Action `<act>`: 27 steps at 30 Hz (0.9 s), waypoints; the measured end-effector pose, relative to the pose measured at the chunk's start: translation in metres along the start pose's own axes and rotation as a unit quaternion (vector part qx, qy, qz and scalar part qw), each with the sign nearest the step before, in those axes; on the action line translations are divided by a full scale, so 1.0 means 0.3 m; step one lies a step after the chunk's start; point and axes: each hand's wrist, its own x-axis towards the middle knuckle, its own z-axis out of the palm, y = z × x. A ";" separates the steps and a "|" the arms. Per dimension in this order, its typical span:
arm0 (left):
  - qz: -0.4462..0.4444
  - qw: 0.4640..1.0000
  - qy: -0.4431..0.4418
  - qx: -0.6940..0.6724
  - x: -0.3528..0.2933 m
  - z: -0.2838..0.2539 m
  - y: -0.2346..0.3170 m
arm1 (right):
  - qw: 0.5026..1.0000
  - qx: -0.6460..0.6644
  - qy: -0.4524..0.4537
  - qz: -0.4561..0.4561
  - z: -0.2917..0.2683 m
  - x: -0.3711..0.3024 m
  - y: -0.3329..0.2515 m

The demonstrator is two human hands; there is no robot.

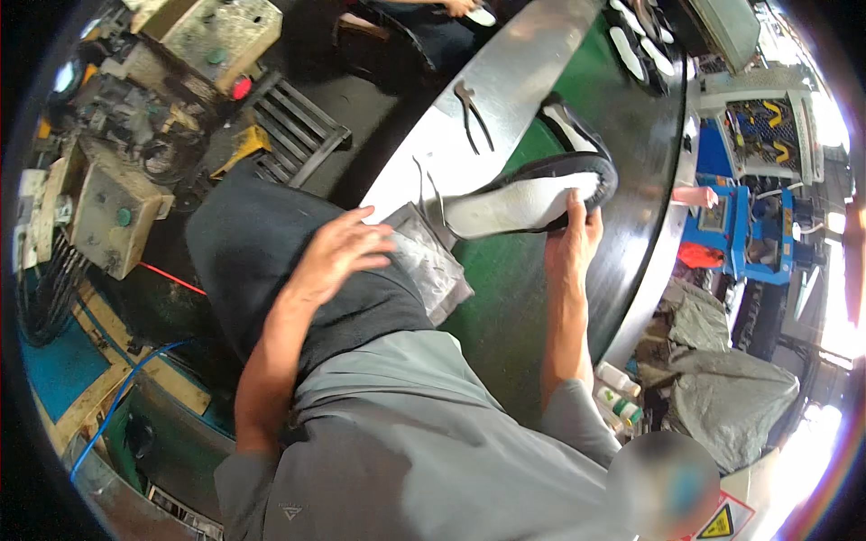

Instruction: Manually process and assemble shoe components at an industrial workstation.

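Observation:
My right hand point(573, 230) grips one end of a black shoe point(514, 206) with a white, sole-shaped face turned up. The thumb presses on the white face; the other fingers are mostly hidden beneath. My left hand point(343, 252) is over my dark-clothed thigh, empty, with its fingers apart. A second black-and-white shoe point(573, 128) lies on the green belt just beyond the held one. On the metal ledge rests a pair of pincers point(469, 115). Another slim metal tool point(421, 185) lies by the near end of the held shoe.
A crumpled clear plastic sheet point(428, 266) lies beside my thigh. More shoes point(640, 45) sit far along the green belt point(505, 279). Another person's hand point(462, 7) shows at the top. A slatted stool point(298, 126) and grimy machinery stand left; bottles point(618, 392) and a blue machine point(749, 234) stand right.

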 end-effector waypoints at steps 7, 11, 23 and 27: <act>0.212 0.945 0.094 -0.230 0.063 0.106 0.169 | 0.967 -0.158 -0.195 -0.044 0.360 -0.445 0.047; 0.301 0.929 0.211 -0.046 -0.126 -0.054 0.227 | 0.892 -0.175 -0.415 0.051 0.579 -0.538 0.169; 0.278 0.922 0.168 -0.213 -0.465 -0.219 -0.017 | 0.770 -0.231 -0.587 0.101 0.734 -0.531 0.259; 0.354 0.827 0.415 0.140 -0.407 -0.213 0.097 | 0.759 -0.263 -0.595 0.027 0.739 -0.572 0.237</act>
